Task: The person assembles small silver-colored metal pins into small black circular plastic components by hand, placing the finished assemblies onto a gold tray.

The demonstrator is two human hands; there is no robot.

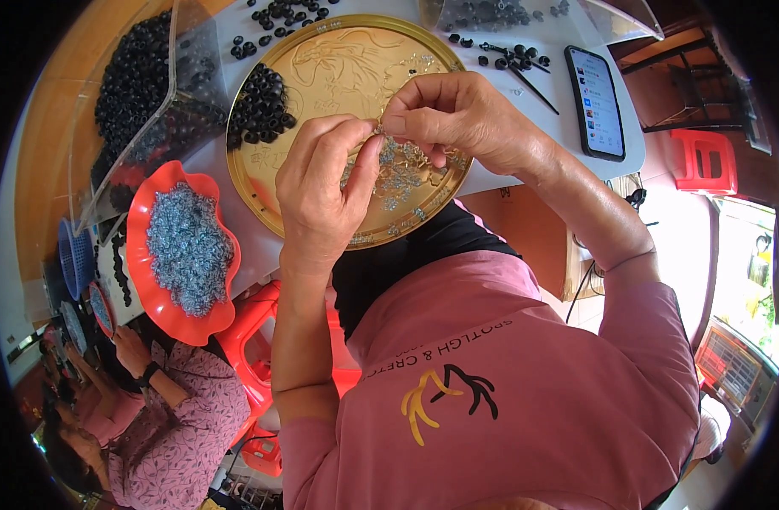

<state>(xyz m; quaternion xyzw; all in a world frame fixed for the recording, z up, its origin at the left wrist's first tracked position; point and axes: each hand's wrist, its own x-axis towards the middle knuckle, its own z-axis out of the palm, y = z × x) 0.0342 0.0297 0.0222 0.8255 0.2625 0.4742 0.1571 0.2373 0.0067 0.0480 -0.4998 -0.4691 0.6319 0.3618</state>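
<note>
My left hand [326, 174] and my right hand [466, 123] meet over a round gold tray [321, 72], thumbs and fingertips pinched close together. Between the fingertips is something tiny and gold-coloured, too small to make out. Below my right hand, small clear, bluish pieces [398, 174] lie scattered on the tray, with some small gold-coloured bits [420, 63] farther back. A heap of round black bead-like pieces [260, 106] sits at the tray's left side, beyond my left hand.
A red scalloped bowl [140, 246] of small bluish pieces [190, 251] stands left of the tray. Behind it, a clear bin [170, 106] holds black pieces. A phone [595, 102] and a thin black stick [534, 90] lie at right. Another person's hand [131, 350] is at lower left.
</note>
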